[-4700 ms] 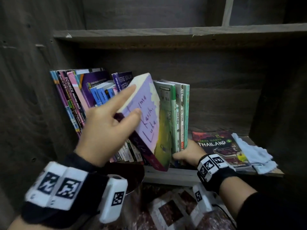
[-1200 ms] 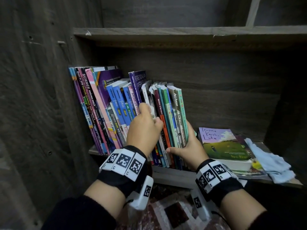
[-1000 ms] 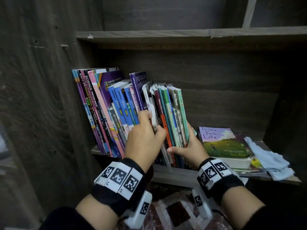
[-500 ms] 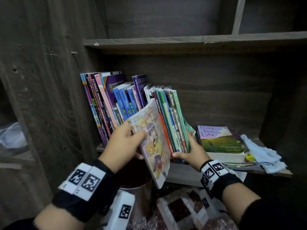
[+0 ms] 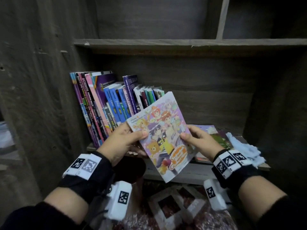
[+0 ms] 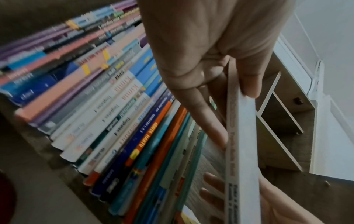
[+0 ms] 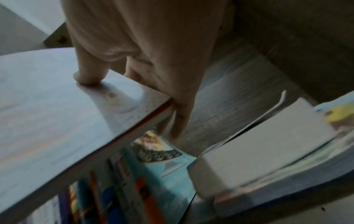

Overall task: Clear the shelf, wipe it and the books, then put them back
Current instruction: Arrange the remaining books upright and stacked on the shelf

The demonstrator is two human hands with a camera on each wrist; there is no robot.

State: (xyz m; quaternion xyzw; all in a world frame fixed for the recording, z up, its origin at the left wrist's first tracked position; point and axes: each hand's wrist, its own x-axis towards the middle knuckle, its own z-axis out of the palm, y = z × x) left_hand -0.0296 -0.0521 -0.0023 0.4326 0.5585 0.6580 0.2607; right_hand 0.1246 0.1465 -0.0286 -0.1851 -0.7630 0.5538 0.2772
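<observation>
Dim grey wood-grain panels (image 5: 41,97), patterned floor (image 5: 174,209)

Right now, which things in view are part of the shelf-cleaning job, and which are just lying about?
Part of the job:
- cartoon book, held by left hand and right hand
- standing books
- flat stack of books
- blue cloth
- shelf

Lying about:
- patterned mat
- dark red round thing below the shelf

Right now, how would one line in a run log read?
step: clearing shelf | left hand + right hand: hold cartoon book | row of books: upright | cloth: unused
</observation>
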